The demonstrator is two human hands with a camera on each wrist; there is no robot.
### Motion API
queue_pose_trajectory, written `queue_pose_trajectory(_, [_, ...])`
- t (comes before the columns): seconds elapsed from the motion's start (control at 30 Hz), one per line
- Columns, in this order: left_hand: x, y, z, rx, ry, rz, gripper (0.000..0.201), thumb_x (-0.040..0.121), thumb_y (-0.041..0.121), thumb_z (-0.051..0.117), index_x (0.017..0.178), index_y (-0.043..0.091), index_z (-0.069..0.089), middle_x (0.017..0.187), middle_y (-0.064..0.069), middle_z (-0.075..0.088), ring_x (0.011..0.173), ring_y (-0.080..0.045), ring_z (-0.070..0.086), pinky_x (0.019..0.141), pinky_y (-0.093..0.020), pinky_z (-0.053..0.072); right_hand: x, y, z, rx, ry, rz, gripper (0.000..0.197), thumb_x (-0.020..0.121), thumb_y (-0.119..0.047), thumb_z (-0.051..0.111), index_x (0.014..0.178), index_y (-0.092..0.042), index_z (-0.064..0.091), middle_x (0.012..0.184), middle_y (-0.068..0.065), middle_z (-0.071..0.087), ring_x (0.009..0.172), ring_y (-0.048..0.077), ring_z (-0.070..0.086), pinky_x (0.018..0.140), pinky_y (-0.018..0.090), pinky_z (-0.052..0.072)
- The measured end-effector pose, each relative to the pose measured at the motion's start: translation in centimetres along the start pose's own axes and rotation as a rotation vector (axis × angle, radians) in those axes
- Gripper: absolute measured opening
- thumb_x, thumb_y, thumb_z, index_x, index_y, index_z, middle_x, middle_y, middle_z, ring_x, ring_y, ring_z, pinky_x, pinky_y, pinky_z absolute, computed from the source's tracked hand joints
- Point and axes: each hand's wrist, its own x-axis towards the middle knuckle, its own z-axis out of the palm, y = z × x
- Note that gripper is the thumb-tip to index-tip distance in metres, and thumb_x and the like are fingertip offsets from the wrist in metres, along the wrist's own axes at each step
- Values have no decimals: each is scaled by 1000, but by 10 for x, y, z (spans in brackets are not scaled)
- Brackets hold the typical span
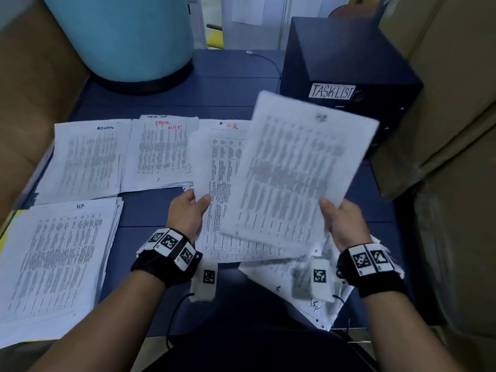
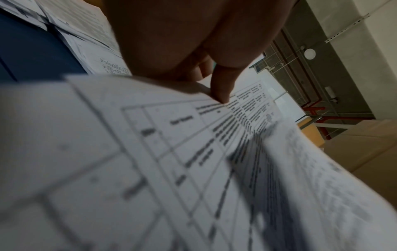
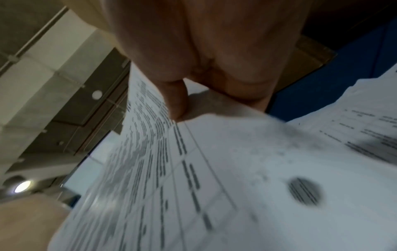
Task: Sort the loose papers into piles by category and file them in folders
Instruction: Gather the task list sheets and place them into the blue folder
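- Surface: dark blue table (image 1: 228,84), flanked by tan cardboard walls (image 1: 32,84) on both sides.
- Background: pale blue cylindrical container (image 1: 120,36) at the far left of the table; dark box (image 1: 346,57) at the far right, bearing a white label (image 1: 332,91) hand-lettered "TASK LIST".
- Pile, far left: printed sheets headed "ADMIN" (image 1: 86,159), lying flat.
- Pile, far centre: sheets headed "TASK LIST" in red (image 1: 161,151), just beside the ADMIN pile, edges touching or overlapping it.
- Pile, near left: thick stack headed "HR" (image 1: 53,259), lying flat, a yellow edge showing under its left side.
- Loose papers (image 1: 308,296): lying near the table's front edge under the right wrist, slanted.
- Left hand (image 1: 188,213): grips the left edge of a tabled sheet marked "HR" in red (image 1: 220,167); the thumb lies on top, the fingers curl beneath. The left wrist view shows the thumb pressing the printed grid.
- Right hand (image 1: 343,221): pinches the lower right edge of a blurred printed sheet (image 1: 298,167), thumb on top; this sheet is raised, tilted and overlaps the red-marked HR sheet.
- Wrists: black bands with square-patterned white markers (image 1: 171,244) on both.
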Motion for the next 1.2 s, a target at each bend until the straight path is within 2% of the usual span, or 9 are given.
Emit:
queue_pose_trajectory(0.13, [2, -10, -3, 13, -54, 20, 16, 84, 15, 71, 98, 10, 68, 101, -10, 73, 103, -31, 66, 95, -47, 50, -14, -2, 18, -116, -160, -54, 16, 97, -19, 58, 109, -17, 67, 97, -4, 74, 89, 14, 69, 83, 35, 53])
queue_pose_trajectory(0.3, [13, -29, -14, 85, -51, 4, 85, 68, 60, 69, 134, 10, 50, 126, -6, 63, 120, -29, 57, 105, -55, 40, -13, -4, 22, -69, -144, -85, 23, 96, -7, 57, 116, -16, 63, 98, -6, 73, 90, 10, 69, 89, 36, 53])
queue_pose_trajectory(0.37, [9, -23, -14, 42, -31, -12, 68, 77, 48, 68, 130, 8, 53, 115, -7, 67, 98, -14, 66, 93, -45, 51, -9, -2, 20, -32, -114, -86, 24, 96, -5, 56, 116, -15, 64, 104, -1, 72, 95, 15, 68, 86, 35, 54])
queue_pose_trajectory(0.47, [1, -11, -8, 79, -54, 32, 16, 92, 21, 56, 103, 15, 66, 93, -13, 72, 76, -21, 65, 76, -41, 55, -3, -3, 17, 57, -14, -104, 20, 96, -3, 55, 110, -16, 62, 94, -5, 69, 84, 10, 67, 76, 29, 52])
queue_pose_trajectory(0.57, [1, -9, -7, 75, -21, 29, 24, 98, 6, 46, 108, 17, 64, 87, -2, 72, 69, -12, 66, 63, -24, 51, 5, -4, 4, 180, 151, -87, 11, 100, -8, 51, 106, -15, 56, 74, -2, 57, 55, 2, 56, 57, 24, 44])
queue_pose_trajectory(0.73, [3, -7, -14, 90, -22, 37, 29, 94, 0, 51, 118, 12, 61, 100, 0, 73, 88, -19, 71, 84, -40, 55, 12, -1, -17, 307, 200, -43, 24, 99, -2, 50, 106, -23, 59, 95, -2, 67, 84, 18, 64, 87, 41, 49])
queue_pose_trajectory(1.0, [-3, 1, -6, 198, -141, 106, 24, 94, -3, 49, 106, 12, 63, 87, -3, 74, 75, -13, 69, 74, -30, 56, -2, -1, -7, 105, -133, -78, 30, 98, -1, 49, 112, -25, 61, 110, -5, 70, 106, 18, 65, 97, 44, 48])
queue_pose_trajectory(1.1, [-2, -2, -5, 151, -179, 85, 33, 93, -1, 49, 99, 24, 70, 100, -7, 73, 97, -29, 67, 94, -49, 50, -10, 2, 4, 39, -225, -90, 31, 98, 1, 50, 113, -23, 62, 101, -8, 73, 93, 8, 69, 87, 34, 53])
queue_pose_trajectory(1.2, [3, -13, -10, 93, -151, 46, 29, 87, 37, 57, 111, 25, 69, 117, -10, 68, 113, -31, 61, 103, -54, 42, -18, 1, 13, -27, -234, -97, 29, 96, 1, 51, 121, -11, 60, 90, -7, 72, 69, 0, 68, 69, 21, 55])
